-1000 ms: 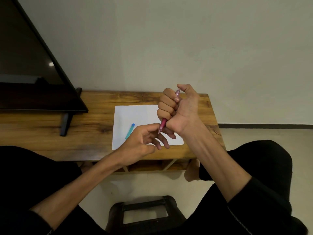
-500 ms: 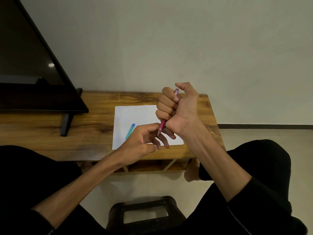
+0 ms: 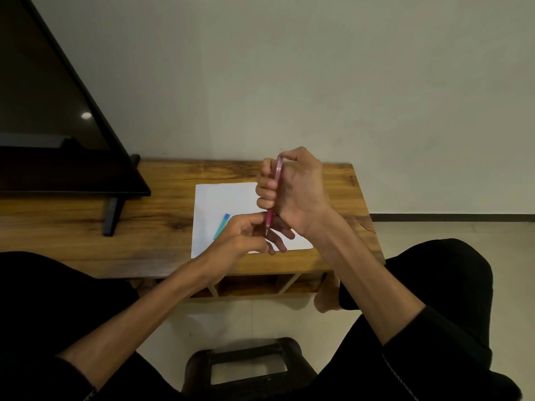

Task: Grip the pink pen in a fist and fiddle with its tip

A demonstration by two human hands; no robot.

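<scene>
Pink pen upright in R hand, thumb on top.

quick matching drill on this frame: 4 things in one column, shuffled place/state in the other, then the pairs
Things:
1. pink pen
2. blue case
3. white paper
4. black screen

Places/states:
A. lies flat on the wooden table, under the hands
B. stands at the table's left end
C. gripped upright in the right hand, tip down at the left hand
D. lies on the sheet, beside the left hand

Pairs: 1-C, 2-D, 3-A, 4-B
</scene>
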